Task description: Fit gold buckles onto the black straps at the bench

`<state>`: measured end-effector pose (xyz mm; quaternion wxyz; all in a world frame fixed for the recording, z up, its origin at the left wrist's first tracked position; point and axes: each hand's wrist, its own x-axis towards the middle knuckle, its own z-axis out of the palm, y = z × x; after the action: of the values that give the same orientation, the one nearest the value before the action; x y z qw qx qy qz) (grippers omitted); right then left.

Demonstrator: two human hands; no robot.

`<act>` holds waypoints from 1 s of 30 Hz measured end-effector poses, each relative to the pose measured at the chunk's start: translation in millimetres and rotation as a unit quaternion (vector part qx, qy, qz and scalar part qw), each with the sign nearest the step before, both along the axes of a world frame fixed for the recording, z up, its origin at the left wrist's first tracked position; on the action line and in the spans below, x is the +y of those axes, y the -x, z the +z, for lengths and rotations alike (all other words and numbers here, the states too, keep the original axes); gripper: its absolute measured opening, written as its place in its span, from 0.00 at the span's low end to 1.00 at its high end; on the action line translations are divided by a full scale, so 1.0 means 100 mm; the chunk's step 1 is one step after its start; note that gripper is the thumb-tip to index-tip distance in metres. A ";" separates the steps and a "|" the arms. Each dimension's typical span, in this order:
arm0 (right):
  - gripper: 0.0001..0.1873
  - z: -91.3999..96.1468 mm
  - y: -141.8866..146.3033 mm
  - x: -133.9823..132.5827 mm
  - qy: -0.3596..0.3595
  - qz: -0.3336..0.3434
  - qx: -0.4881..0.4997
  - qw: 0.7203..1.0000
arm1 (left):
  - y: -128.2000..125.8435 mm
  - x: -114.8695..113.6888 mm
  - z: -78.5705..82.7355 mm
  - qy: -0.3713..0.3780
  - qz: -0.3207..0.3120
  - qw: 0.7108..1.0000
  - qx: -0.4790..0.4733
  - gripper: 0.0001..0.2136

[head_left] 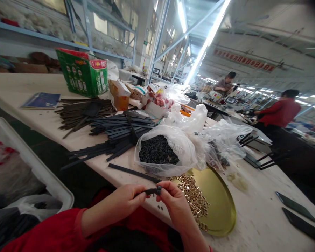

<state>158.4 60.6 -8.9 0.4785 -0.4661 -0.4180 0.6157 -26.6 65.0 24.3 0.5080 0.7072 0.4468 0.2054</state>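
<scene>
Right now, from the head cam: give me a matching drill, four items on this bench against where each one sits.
Items:
1. green carton
2. bag of black pieces
3. brass-coloured fittings
4. black strip

Places:
A. on the gold tray
B. pinched between the left hand and the right hand
C. far side of the table, beside the blue booklet
D. mid-table, just behind the tray

Pairs: 1-C, 2-D, 3-A, 4-B
</scene>
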 end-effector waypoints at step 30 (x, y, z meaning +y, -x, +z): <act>0.16 -0.28 0.21 -0.04 0.058 -0.040 0.161 0.984 | -0.14 -0.10 -0.37 -0.133 0.073 0.984 0.098 0.13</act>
<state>137.2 56.2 -36.6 0.5356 -0.4042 -0.2801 0.6865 -12.9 55.5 -12.3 0.3467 0.7505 0.5137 0.2296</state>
